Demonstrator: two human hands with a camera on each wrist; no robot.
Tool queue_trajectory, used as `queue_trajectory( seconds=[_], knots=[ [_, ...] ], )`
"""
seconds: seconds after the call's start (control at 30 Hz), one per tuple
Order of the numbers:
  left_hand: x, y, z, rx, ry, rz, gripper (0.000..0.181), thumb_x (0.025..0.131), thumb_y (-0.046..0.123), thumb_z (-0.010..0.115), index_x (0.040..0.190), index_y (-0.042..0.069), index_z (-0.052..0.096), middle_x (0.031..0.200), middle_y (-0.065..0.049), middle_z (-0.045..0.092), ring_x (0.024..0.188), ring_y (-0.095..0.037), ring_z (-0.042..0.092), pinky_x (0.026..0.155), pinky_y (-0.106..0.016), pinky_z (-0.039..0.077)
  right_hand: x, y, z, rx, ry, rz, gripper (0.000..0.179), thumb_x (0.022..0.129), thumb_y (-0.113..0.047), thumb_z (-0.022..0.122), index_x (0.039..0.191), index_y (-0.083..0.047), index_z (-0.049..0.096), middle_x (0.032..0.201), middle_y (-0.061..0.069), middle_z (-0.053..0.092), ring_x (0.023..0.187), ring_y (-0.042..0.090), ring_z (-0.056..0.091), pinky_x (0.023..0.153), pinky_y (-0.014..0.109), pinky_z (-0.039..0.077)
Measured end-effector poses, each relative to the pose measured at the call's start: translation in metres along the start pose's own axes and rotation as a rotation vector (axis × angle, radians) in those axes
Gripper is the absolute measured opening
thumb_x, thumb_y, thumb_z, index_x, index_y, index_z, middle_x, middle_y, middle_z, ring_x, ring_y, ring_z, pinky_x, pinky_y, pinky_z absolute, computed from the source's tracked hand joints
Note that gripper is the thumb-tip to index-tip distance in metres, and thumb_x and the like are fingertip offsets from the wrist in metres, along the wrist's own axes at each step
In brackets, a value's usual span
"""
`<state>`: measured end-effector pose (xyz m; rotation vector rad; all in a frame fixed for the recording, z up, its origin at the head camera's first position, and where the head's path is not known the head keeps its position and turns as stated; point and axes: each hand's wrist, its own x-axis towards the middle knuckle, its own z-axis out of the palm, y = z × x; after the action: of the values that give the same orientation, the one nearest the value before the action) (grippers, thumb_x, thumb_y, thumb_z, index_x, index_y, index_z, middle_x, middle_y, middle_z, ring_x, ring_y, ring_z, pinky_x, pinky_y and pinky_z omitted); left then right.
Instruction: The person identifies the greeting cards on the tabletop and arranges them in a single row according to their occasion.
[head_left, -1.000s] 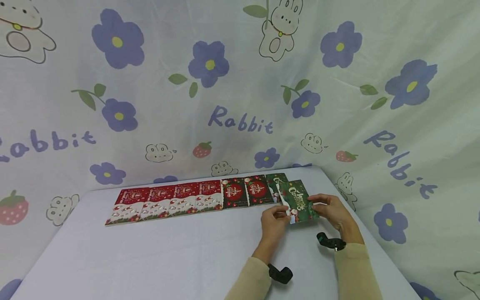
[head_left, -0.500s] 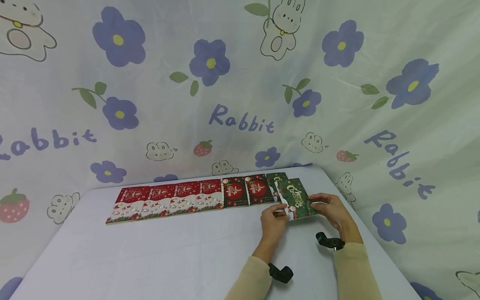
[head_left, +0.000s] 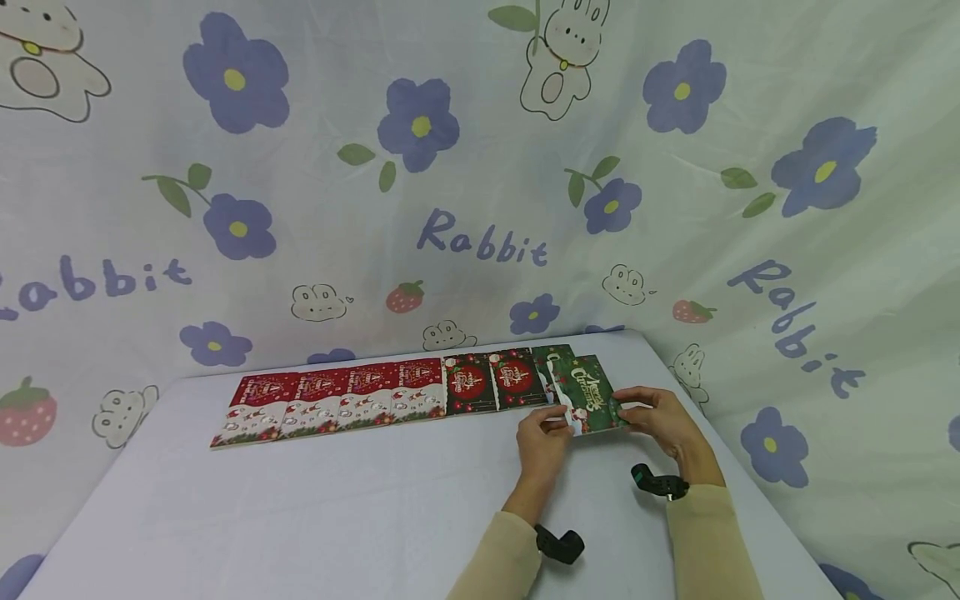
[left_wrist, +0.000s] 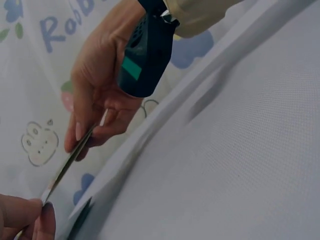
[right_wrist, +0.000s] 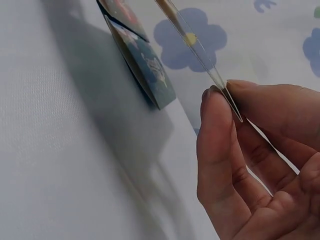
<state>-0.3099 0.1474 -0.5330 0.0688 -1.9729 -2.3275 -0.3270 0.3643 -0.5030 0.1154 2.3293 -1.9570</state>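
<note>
A green Christmas card (head_left: pixel 588 396) is held above the table by both hands. My left hand (head_left: pixel 542 446) pinches its lower left corner, and my right hand (head_left: pixel 663 423) pinches its right edge. From the left wrist view, the held card (left_wrist: pixel 65 167) appears nearly edge-on between the two hands. Thumb and fingers of the right hand (right_wrist: pixel 250 155) grip the card's edge in the right wrist view. Behind the held card, partly covered in the head view, a similar green card (head_left: pixel 546 360) lies at the right end of a row; its face (right_wrist: pixel 145 65) shows in the right wrist view.
Along the back of the white-covered table (head_left: pixel 300 508) the row continues left with two dark cards with red circles (head_left: pixel 517 379) and several red-and-white cards (head_left: pixel 367 393). A rabbit-and-flower curtain (head_left: pixel 480 167) hangs close behind and at the right.
Both hands have moved the held green card slightly up and left in the head view, closer to the row. The cards in the row have not moved.
</note>
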Motion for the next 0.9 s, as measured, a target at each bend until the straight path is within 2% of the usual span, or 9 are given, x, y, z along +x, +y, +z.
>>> queue_trajectory(
  seconds=[0.1, 0.23, 0.5, 0.63, 0.77, 0.9],
  knots=[
    [0.000, -0.001, -0.003, 0.003, 0.008, 0.022, 0.033, 0.077, -0.023, 0.073, 0.105, -0.005, 0.078, 0.101, -0.009, 0.072, 0.086, -0.021, 0.070, 0.069, -0.021, 0.057, 0.001, 0.000, 0.004, -0.007, 0.012, 0.002, 0.040, 0.095, 0.005, 0.071, 0.133, 0.012, 0.063, 0.140, 0.023, 0.056, 0.096, 0.017, 0.064, 0.078, 0.032, 0.060],
    [0.001, 0.001, -0.005, 0.011, 0.021, 0.020, 0.033, 0.078, -0.022, 0.075, 0.105, -0.005, 0.079, 0.099, -0.010, 0.072, 0.087, -0.023, 0.072, 0.071, -0.024, 0.059, 0.002, -0.003, 0.007, -0.011, 0.024, -0.001, 0.040, 0.094, 0.006, 0.071, 0.133, 0.012, 0.063, 0.138, 0.024, 0.057, 0.096, 0.016, 0.065, 0.081, 0.032, 0.060],
    [0.006, 0.008, -0.002, 0.014, -0.008, -0.030, 0.034, 0.081, -0.020, 0.074, 0.112, -0.005, 0.078, 0.095, -0.017, 0.072, 0.083, -0.023, 0.071, 0.071, -0.024, 0.058, 0.002, -0.009, 0.007, -0.021, 0.077, -0.027, 0.039, 0.096, 0.007, 0.068, 0.133, 0.016, 0.061, 0.136, 0.028, 0.057, 0.095, 0.014, 0.066, 0.082, 0.026, 0.059],
    [0.013, 0.009, 0.003, 0.032, 0.019, 0.005, 0.032, 0.081, -0.020, 0.073, 0.109, -0.005, 0.078, 0.094, -0.017, 0.073, 0.081, -0.021, 0.071, 0.069, -0.023, 0.057, 0.006, -0.013, 0.007, -0.012, 0.081, -0.018, 0.042, 0.096, 0.008, 0.066, 0.137, 0.016, 0.059, 0.141, 0.031, 0.053, 0.098, 0.013, 0.065, 0.083, 0.025, 0.058],
    [0.023, 0.011, 0.009, 0.032, 0.055, 0.068, 0.028, 0.080, -0.020, 0.073, 0.104, -0.007, 0.079, 0.095, -0.017, 0.074, 0.084, -0.024, 0.073, 0.070, -0.021, 0.057, 0.013, -0.017, 0.007, -0.005, 0.088, -0.017, 0.045, 0.096, 0.010, 0.063, 0.140, 0.015, 0.057, 0.143, 0.032, 0.050, 0.096, 0.013, 0.066, 0.083, 0.025, 0.059],
    [0.032, 0.011, 0.015, 0.073, 0.051, 0.107, 0.025, 0.082, -0.019, 0.074, 0.103, -0.007, 0.079, 0.092, -0.016, 0.076, 0.084, -0.025, 0.074, 0.069, -0.020, 0.056, 0.020, -0.023, 0.006, -0.008, 0.119, -0.015, 0.045, 0.096, 0.011, 0.062, 0.141, 0.013, 0.057, 0.143, 0.030, 0.050, 0.092, 0.010, 0.066, 0.088, 0.030, 0.059]
  ],
)
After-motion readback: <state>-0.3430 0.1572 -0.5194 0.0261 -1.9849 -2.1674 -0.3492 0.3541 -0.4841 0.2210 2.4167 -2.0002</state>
